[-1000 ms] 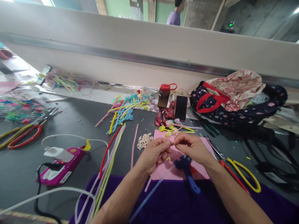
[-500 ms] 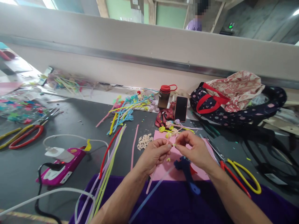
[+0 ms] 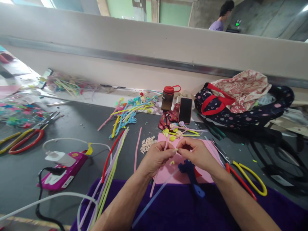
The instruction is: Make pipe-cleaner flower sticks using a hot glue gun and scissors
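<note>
The left hand [image 3: 157, 157] hides the middle of a pink stem [image 3: 154, 184]; one length shows across the fingers and the lower end slants out below the hand, over the edge of a pink sheet [image 3: 166, 175] and a dark purple cloth [image 3: 183, 210]. Between the two hands' fingertips is a tiny yellowish bit [image 3: 177, 149], too small to make out, and which hand carries its weight cannot be told. The right forearm covers part of the sheet and lies close to the blue glue gun [image 3: 192, 176], whose nozzle is hard to make out. The scissors [image 3: 18, 138] at far left are cut off by the picture's edge, and the black straps [image 3: 279, 154] at far right are blurred.

The left hand is closed, fingers curled and thumb pressed down, gripping the pink stem above the sheet. The right hand [image 3: 198, 153] has thumb and forefinger pinched nearly together at the yellowish bit, the other fingers bent loosely; the fingertips of both hands almost meet.

A heap of small pale pegs [image 3: 147, 145] lies just beside the left hand, and small knotted flowers [image 3: 176, 131] lie beyond both hands, around the sheet's far edge.
</note>
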{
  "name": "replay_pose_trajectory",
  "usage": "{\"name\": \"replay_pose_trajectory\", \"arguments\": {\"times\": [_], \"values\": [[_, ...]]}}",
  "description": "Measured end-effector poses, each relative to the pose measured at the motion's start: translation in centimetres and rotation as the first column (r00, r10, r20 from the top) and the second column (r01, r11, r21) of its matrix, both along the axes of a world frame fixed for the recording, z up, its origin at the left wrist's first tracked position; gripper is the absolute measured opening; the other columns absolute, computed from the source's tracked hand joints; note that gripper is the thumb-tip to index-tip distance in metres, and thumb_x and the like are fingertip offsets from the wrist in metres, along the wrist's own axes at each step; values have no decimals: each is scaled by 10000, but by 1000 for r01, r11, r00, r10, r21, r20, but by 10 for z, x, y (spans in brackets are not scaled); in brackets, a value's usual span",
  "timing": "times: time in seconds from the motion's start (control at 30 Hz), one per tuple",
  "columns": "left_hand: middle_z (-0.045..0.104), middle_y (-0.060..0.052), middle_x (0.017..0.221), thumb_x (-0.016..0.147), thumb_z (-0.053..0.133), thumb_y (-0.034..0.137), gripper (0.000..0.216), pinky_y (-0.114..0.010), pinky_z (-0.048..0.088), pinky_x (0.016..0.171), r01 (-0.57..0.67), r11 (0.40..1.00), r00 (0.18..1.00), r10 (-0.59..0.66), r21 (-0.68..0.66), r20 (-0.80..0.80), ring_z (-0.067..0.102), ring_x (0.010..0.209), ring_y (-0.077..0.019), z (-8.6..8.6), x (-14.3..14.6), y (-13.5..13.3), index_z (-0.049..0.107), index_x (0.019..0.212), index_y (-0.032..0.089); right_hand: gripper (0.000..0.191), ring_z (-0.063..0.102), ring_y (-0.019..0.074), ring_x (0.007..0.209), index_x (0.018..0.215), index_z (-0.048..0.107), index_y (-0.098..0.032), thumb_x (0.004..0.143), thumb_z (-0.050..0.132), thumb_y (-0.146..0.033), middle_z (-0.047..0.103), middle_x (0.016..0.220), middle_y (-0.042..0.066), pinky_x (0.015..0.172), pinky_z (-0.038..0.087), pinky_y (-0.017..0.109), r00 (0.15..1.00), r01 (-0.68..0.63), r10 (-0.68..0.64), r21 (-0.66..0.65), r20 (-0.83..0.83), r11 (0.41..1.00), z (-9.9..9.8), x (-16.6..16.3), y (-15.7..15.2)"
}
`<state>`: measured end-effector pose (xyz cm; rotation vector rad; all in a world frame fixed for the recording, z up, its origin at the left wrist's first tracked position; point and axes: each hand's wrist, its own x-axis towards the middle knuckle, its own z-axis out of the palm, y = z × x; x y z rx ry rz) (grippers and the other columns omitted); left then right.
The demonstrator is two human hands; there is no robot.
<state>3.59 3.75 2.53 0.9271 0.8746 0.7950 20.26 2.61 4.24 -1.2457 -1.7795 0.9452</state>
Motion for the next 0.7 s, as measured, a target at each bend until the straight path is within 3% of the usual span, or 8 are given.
{"name": "replay_pose_trajectory", "arguments": {"times": [0.23,0.47,0.7], "values": [[448,87,461,645,678,233,149,-161,178,369,-36,996,992,46,81,-117,261,350,-8,5,1,-2,557,648,145,35,489,95,566,730,609,-148,725,575,-152,533,641,-28,516,411,204,975,-116,64,-243,-212,963,-2,4,5],[418,92,445,666,674,250,154,-165,188,377,-53,989,986,74,138,-148,254,361,-19,5,2,-3,560,647,149,29,486,91,539,722,603,-152,721,587,-176,522,616,-36,498,424,205,968,-127,61,-269,-242,955,-4,4,5],[532,38,541,653,685,250,149,-174,297,450,-6,975,986,43,223,-163,420,464,-54,5,0,-2,595,633,133,40,499,78,489,664,589,-151,704,585,-153,522,563,-47,460,395,183,958,-150,66,-289,-280,945,-10,7,6]]}}
